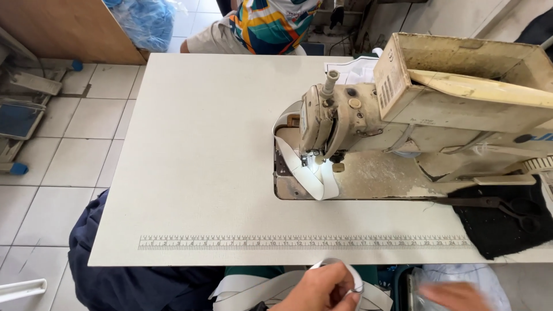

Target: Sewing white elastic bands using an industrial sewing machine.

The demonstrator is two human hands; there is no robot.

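1. The left hand [322,288] pinches a white strip [345,270] below the tabletop [201,144] edge.
2. The right hand [455,295] is blurred; I cannot tell its grip.
3. The strip's long axis runs left-right; the left hand is nearer.

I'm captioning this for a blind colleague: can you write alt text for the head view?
A person's left hand pinches a white fabric strip below the edge of a pale grey sewing table, while the blurred right hand reaches low at right. A worn cream industrial sewing machine holds another white strip; black scissors lie on dark cloth.
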